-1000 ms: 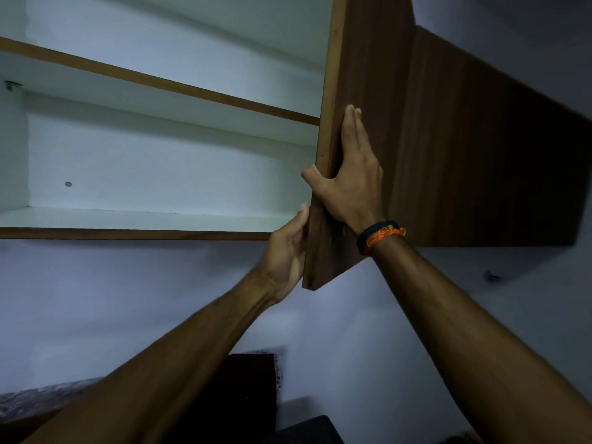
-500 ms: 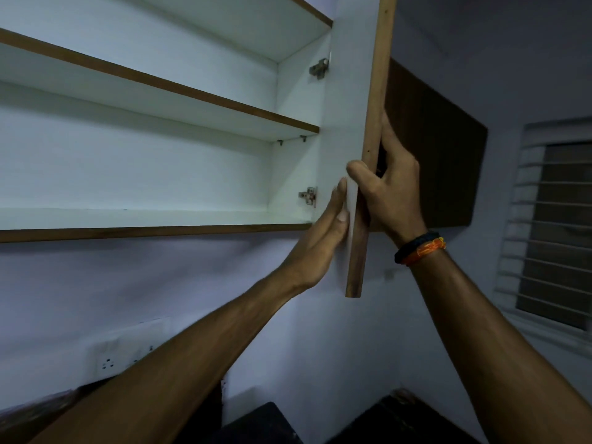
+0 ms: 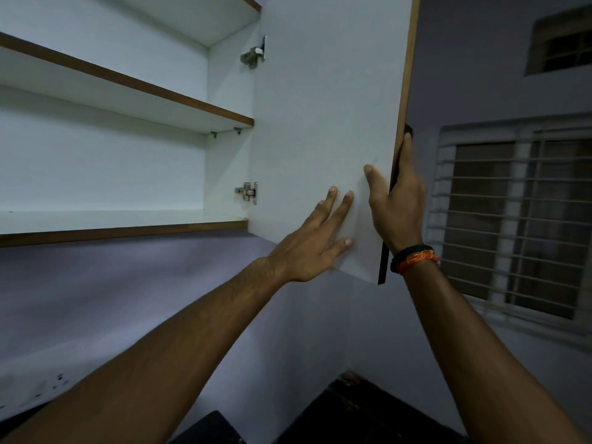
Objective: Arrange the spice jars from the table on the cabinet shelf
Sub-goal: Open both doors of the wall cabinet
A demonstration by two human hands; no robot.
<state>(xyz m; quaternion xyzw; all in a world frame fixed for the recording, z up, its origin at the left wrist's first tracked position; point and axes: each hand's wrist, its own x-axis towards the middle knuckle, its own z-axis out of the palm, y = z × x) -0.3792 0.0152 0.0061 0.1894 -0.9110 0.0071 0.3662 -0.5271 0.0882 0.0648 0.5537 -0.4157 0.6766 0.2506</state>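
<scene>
left hand [image 3: 315, 241] fingers flat on cabinet door [image 3: 320, 123] | right hand [image 3: 397, 203] grips its edge

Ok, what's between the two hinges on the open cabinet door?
In the head view, the stretch between the upper hinge and lower hinge is bare white door edge; the middle shelf ends beside it.

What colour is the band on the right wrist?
Black with orange, seen in the head view: the wristband sits just below the right hand.
</scene>
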